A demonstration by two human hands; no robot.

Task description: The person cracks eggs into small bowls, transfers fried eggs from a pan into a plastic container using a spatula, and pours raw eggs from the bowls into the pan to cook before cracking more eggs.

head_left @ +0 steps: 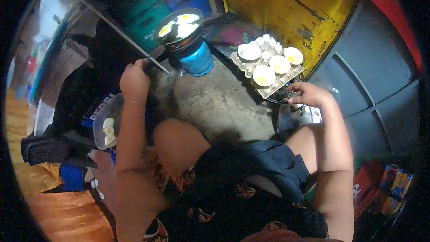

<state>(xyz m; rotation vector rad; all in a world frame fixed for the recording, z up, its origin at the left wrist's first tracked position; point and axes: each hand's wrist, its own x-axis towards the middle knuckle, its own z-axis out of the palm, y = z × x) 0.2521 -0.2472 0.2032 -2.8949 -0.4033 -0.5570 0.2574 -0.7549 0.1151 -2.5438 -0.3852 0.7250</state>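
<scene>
A dark frying pan (170, 39) with fried eggs (186, 30) in it sits on a small burner above a blue gas cylinder (197, 62). My left hand (134, 79) is closed at the end of the pan's handle (156, 53); its grip is partly hidden. To the right, an egg tray (267, 90) carries several whole white eggs (266, 56) and several white bowls (264, 76), some with yellow yolk visible inside. My right hand (309, 95) is beside the tray's near right corner, fingers half curled and apart, holding nothing visible. Beneath it stands a clear container (286, 121) with pale pieces inside.
A clear tub (99, 127) with cooked eggs (109, 130) is left of my left forearm. A metal bar (121, 31) slants down toward the burner. Crates (145, 22) stand behind the pan. A yellow panel (286, 4) and a grey metal door (358, 76) bound the right side.
</scene>
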